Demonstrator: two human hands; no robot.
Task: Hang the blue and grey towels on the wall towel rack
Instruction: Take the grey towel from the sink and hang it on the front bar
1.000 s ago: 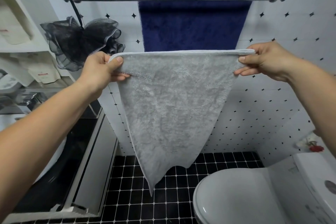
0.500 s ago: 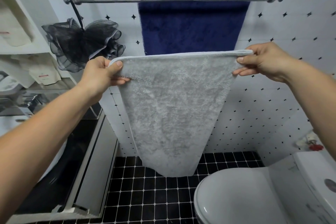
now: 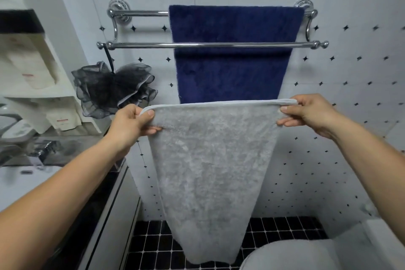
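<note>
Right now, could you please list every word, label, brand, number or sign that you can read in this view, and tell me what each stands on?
No text here can be read.
upper white pack, far left: a small red mark, too blurred to read.
lower white pack, far left: a small red mark, too blurred to read.
No print shows on the grey towel, the blue towel or the towel rack.

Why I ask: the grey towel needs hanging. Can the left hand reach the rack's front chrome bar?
Probably yes: the left hand, gripping the fluffy grey towel, has the bare front chrome bar above it; only the black mesh sponge hangs close.
</note>
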